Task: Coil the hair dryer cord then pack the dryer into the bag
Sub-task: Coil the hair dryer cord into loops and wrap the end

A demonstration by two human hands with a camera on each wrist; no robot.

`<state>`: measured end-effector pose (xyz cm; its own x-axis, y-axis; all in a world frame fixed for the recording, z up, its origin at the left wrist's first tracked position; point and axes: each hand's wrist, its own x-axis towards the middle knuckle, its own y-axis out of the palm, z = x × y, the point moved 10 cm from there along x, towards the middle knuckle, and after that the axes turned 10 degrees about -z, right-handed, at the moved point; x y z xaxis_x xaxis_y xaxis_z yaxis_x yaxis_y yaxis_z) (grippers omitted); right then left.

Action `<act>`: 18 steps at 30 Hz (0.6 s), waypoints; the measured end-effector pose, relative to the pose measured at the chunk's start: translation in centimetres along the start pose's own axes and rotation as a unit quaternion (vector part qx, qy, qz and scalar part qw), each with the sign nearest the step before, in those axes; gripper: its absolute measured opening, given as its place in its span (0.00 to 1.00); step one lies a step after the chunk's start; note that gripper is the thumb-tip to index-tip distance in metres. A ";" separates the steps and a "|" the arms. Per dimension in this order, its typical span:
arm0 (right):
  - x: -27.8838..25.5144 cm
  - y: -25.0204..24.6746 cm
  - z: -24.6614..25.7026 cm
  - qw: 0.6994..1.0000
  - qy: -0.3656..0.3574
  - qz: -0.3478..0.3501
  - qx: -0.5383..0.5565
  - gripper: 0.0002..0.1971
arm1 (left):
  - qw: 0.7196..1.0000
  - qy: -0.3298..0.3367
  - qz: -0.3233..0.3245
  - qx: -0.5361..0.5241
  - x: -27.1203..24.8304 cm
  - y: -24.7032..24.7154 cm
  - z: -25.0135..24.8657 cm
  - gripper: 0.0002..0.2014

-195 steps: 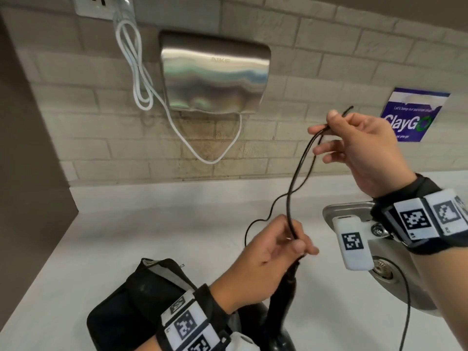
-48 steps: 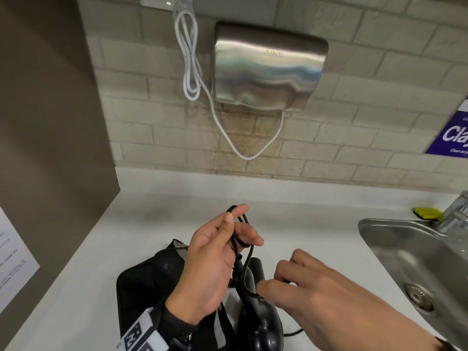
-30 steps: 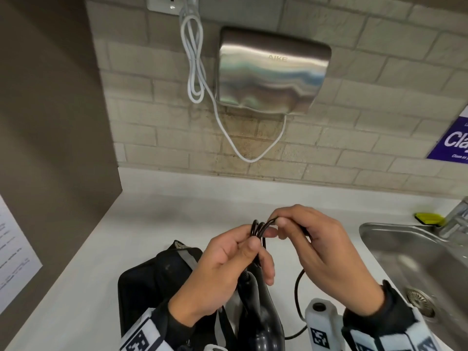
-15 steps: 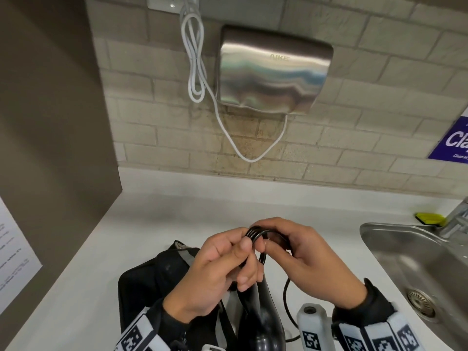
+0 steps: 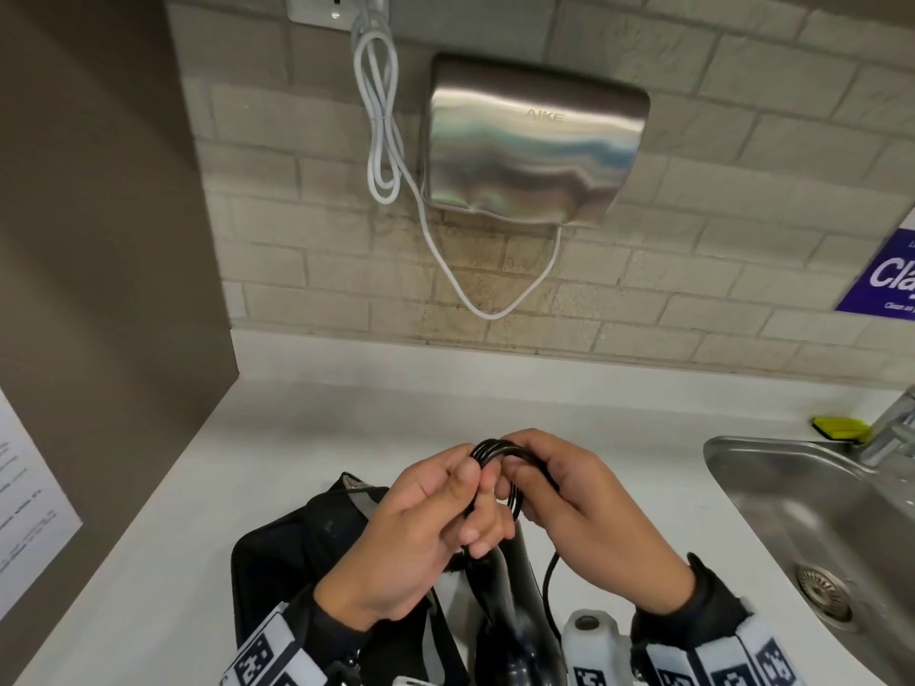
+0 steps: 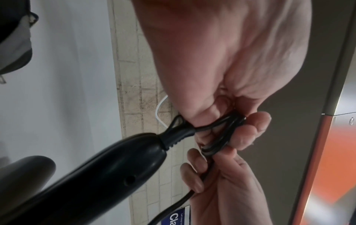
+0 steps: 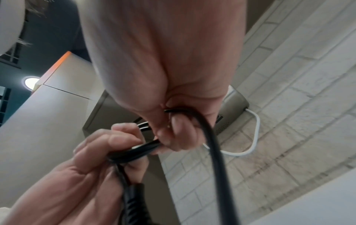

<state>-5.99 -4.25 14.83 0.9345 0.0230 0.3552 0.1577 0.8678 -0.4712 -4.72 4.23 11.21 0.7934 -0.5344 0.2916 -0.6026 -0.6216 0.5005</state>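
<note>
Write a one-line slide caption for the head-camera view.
Left hand and right hand grip black cord loops above the hair dryer and black bag on a white counter.

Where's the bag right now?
In the head view the black bag lies open on the white counter, low and left of centre, under the left hand and beside the hair dryer.
</note>
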 end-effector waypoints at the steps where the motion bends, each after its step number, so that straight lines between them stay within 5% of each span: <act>1: -0.1 0.0 -0.3 1.000 0.005 0.002 0.021 0.09 | 1.000 -0.003 -0.005 -0.009 0.0 -0.1 0.0 0.13; 6: -1.2 -2.2 -2.6 0.978 0.065 -0.103 0.170 0.17 | 0.997 -0.005 -0.055 -0.056 -0.2 -1.6 0.0 0.13; 11: -5.4 -1.9 -7.2 0.943 0.148 -0.228 0.194 0.10 | 0.990 0.004 -0.115 -0.079 -0.3 -3.1 0.0 0.15; 15: -9.9 0.2 -9.6 0.927 0.198 -0.297 0.114 0.13 | 0.977 0.007 -0.200 -0.075 -0.4 -4.3 0.0 0.15; 18: -10.5 0.9 -6.7 0.951 0.113 -0.275 -0.086 0.06 | 0.974 0.012 -0.216 -0.062 -0.3 -4.2 -0.3 0.14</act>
<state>-13.52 -7.03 5.21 0.7368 -0.5350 0.4135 0.6746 0.6232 -0.3957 -2.41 7.11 9.27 0.9735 -0.2231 0.0500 -0.1976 -0.7109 0.6749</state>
